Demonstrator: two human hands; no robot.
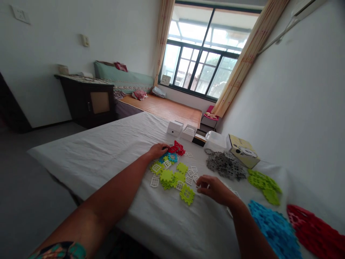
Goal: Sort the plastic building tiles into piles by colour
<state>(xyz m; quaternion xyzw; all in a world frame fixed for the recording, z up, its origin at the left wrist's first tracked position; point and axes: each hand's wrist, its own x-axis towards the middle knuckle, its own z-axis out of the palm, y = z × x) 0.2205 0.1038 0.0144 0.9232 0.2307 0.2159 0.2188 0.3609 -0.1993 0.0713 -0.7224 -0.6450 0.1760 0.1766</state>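
On a table under a white cloth [102,158] lies a scatter of flat plastic interlocking tiles. My left hand [159,149] reaches far across and its curled fingers touch a small pile of red tiles [177,148], beside a blue tile [172,157]. Lime green tiles [172,178] and small white grid pieces [192,172] lie between my hands. My right hand [214,189] rests closer to me, fingers pinched on a small white piece at the edge of the green tiles.
Sorted heaps lie on the right: grey tiles [225,165], green tiles [264,183], blue tiles [273,228], red tiles [315,232]. Two white boxes [181,130], a clear container [215,140] and a yellow carton [244,151] stand at the far edge. A dark cabinet [88,102] and a bed sit behind.
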